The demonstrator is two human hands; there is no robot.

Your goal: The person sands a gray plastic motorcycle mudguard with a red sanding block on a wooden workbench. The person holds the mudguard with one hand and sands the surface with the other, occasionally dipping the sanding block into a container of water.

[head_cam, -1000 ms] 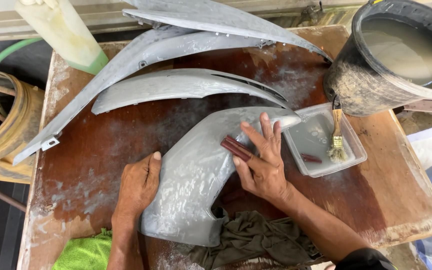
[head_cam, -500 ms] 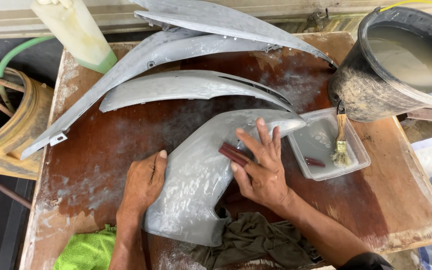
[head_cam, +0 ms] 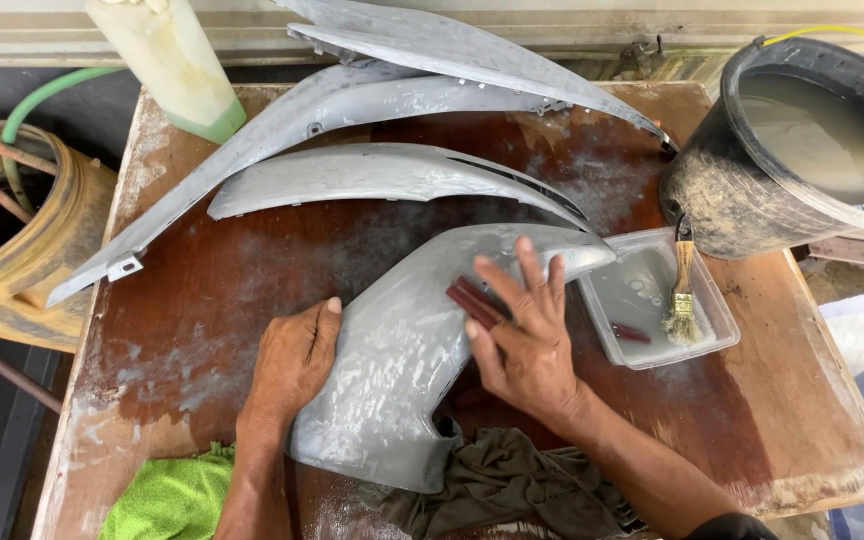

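Pressed flat with fingers spread, the right hand (head_cam: 524,338) pins a dark red strip of sanding paper (head_cam: 474,302) against the grey primed fairing panel (head_cam: 402,370); its grip is open, holding the strip down rather than clasping it. On the other side, the left hand (head_cam: 294,362) lies palm-down on the panel's left edge, thumb up against the curve, fingers loosely curled and closed on nothing. That panel lies in the middle of the wet, dust-streaked wooden desk (head_cam: 202,300), its lower end over a dark rag (head_cam: 512,480). Just right of it sits a clear plastic tray (head_cam: 712,335) with a small brush (head_cam: 682,300) in it. Three more grey panels (head_cam: 382,170) lie farther back, a black bucket of water (head_cam: 802,150) stands at the right corner, and a green cloth (head_cam: 167,495) lies at the near left.
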